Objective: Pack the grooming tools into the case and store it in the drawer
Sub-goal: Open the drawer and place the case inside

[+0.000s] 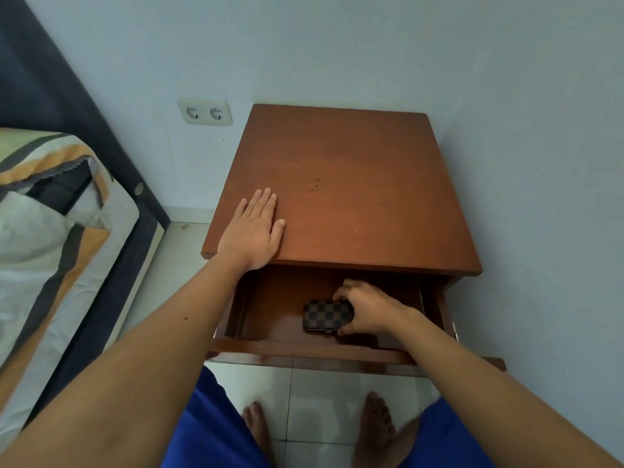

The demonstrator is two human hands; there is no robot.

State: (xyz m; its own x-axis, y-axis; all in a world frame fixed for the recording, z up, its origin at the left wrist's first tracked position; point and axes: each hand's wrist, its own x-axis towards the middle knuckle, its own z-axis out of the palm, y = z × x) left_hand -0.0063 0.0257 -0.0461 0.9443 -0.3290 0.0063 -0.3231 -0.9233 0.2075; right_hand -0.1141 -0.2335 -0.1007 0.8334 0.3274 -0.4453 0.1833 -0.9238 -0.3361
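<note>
right hand (364, 307) gripping checkered case (326, 315) (rounded), wooden drawer (270, 312)

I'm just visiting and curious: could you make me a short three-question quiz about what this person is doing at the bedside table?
1. True or false: the drawer of the bedside table is closed.
2. Which hand grips the checkered case?
A. the left hand
B. the right hand
C. neither hand
3. Fill in: the left hand lies flat on the table's ____.

Key
1. False: the drawer is pulled out and the case is inside it.
2. B: its fingers curl round the case's right end.
3. Top, near the front left corner.
</note>
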